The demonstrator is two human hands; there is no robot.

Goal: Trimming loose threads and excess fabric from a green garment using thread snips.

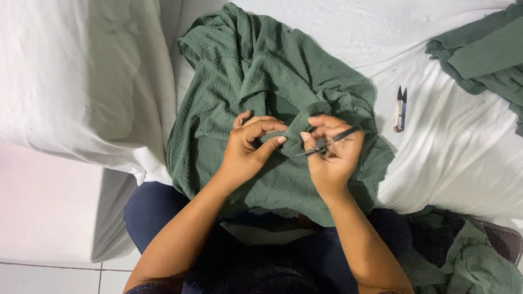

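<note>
At frame centre our left hand (248, 147) pinches a fold of the green garment (256, 81). Our right hand (332, 152), just right, grips a thin dark tool (327, 142) slanting lower-left toward that fold.

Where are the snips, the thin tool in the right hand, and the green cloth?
Snips (401, 109), head view, on the handle.
Thin tool (333, 140), head view, mid-shaft.
Green cloth (256, 71), head view, upper folds.
Right hand (332, 158), head view, its back.

Home sewing corner – white sheet (463, 141) beyond the fingers, thread snips (400, 109) right, tiled floor (49, 277) left.
</note>
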